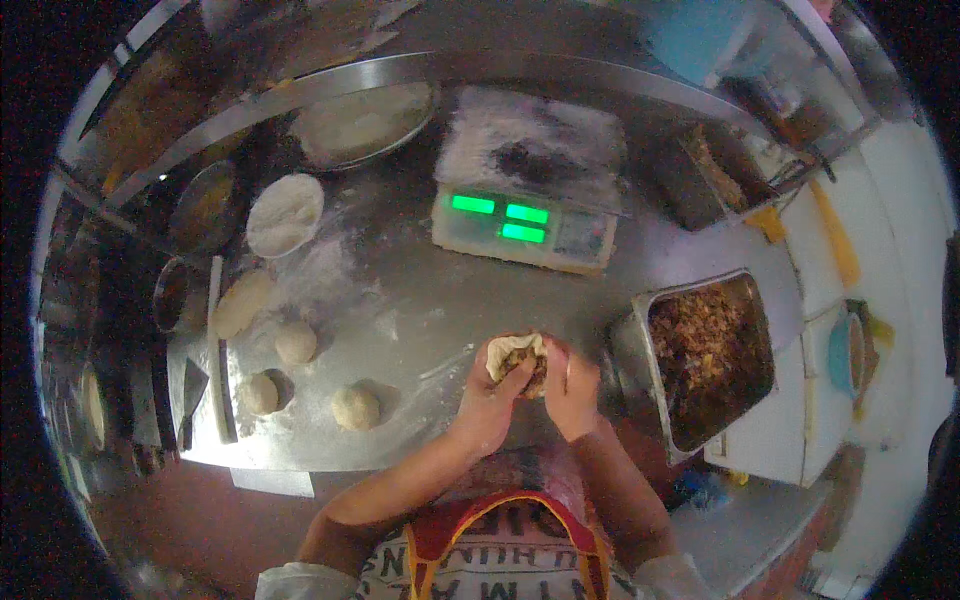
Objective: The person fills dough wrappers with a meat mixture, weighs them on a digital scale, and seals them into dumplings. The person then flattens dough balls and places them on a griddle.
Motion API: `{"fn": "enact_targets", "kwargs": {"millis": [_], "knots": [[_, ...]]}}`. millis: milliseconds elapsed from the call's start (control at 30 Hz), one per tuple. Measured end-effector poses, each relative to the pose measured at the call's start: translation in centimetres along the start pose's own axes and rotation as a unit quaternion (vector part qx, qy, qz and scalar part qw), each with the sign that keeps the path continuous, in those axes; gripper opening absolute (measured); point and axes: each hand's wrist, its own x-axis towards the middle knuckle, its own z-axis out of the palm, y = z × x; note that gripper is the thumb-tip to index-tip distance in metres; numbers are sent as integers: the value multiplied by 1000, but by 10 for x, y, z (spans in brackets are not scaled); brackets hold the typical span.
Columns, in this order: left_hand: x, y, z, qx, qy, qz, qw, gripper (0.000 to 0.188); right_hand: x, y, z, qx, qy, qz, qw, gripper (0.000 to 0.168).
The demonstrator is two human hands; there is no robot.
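Between my two hands is a cupped round of dough [496, 352] with a brown chopped filling [534, 381] inside it. My left hand [487, 405] supports the dough from the left, its thumb pressed into the filling. On the other side, my right hand [571, 386] grips the dough's edge. To the left, floured dough balls [356, 407] sit apart on the metal table, along with a flattened dough round [244, 304]. A deep metal pan [660, 375] at the right holds more of the chopped filling [709, 360].
A flour-dusted digital scale [525, 225] with lit green displays stands at the back. A bowl of flour [285, 216] and a large round basin [367, 124] are at the back left. A rolling pin [217, 352] lies near the table's left end. A raised metal rail [480, 64] crosses behind.
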Motion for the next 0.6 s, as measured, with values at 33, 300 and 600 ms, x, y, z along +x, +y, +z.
{"fn": "enact_targets", "kwargs": {"millis": [33,300,600], "knots": [[-1,4,-5,-3,-7,-13,1000,29,-2,4,2,-28,4,-78,997,30],[-10,7,-35,57,-52,-94,993,39,18,4,15,142,-133,-101,976,30],[-9,21,-36,-28,-53,-103,993,56,9,-20,31,232,-25,-19,972,29]]}}
